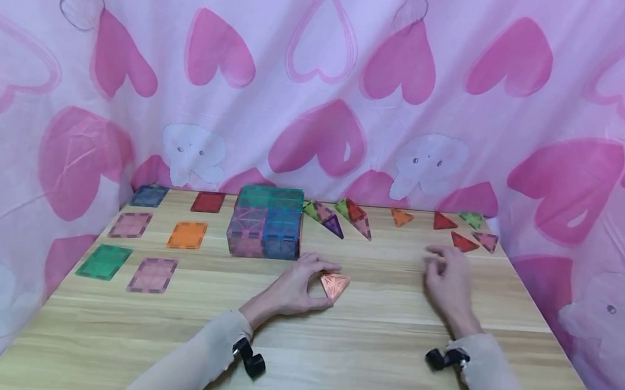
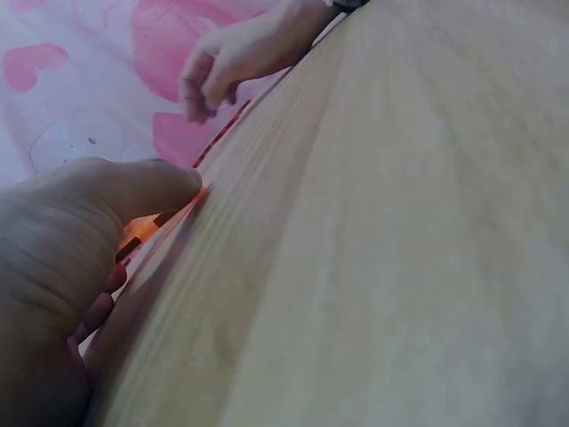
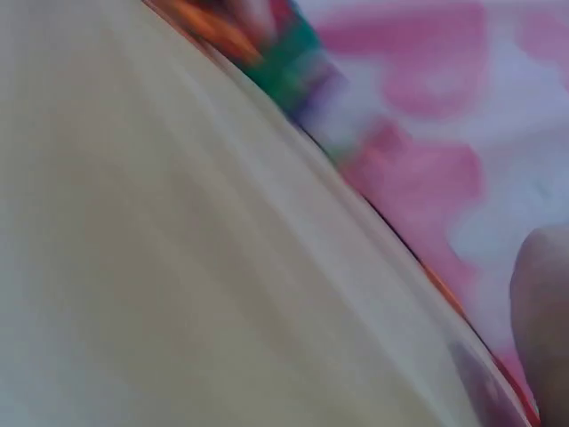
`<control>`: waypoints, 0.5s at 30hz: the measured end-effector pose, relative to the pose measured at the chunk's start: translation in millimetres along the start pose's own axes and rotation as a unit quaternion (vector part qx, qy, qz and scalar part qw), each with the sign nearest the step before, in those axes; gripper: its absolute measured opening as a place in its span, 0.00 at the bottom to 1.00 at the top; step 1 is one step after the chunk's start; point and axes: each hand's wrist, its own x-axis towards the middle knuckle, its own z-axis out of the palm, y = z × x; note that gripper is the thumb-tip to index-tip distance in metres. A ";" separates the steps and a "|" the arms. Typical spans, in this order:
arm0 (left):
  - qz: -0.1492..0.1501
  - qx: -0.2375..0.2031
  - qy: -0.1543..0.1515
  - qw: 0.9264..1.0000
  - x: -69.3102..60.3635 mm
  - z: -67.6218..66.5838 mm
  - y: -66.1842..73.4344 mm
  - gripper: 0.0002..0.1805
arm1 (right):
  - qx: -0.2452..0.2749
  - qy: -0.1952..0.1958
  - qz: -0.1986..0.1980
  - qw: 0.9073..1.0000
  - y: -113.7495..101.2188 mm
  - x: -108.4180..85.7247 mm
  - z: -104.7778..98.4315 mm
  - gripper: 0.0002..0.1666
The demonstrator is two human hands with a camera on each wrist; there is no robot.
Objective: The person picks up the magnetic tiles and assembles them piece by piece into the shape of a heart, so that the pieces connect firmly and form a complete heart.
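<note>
My left hand [image 1: 297, 285] holds an orange triangular magnetic tile [image 1: 335, 284] at the table's middle, thumb at its near corner and a finger along its far edge. In the left wrist view, the thumb partly hides the orange tile [image 2: 140, 229]. Off to the right, my right hand [image 1: 449, 287] hovers over the table with loosely bent fingers and nothing in them. The nearest piece beyond it is a red triangular tile [image 1: 463, 242]. The right wrist view is blurred and shows only part of the right hand [image 3: 544, 311].
Behind the left hand stands a box of translucent tiles [image 1: 264, 225], green on top. Several square tiles, among them an orange square [image 1: 187, 235], lie to the left. Multicoloured triangle pieces [image 1: 353, 215] and an orange triangle [image 1: 401, 217] lie along the back edge, before a pink curtain [image 1: 316, 129].
</note>
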 end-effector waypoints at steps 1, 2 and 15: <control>-0.003 -0.005 0.000 1.000 0.2 0.1 0.1 0.38 | -0.018 0.011 0.008 1.000 12.3 3.8 -7.1 0.18; -0.005 -0.010 0.001 1.000 0.2 0.3 0.0 0.38 | -0.035 0.018 0.016 0.999 23.6 6.9 -13.9 0.21; 0.000 -0.046 0.040 0.998 -0.4 4.5 -4.5 0.13 | -0.093 -0.037 0.025 0.995 51.4 9.2 -33.6 0.12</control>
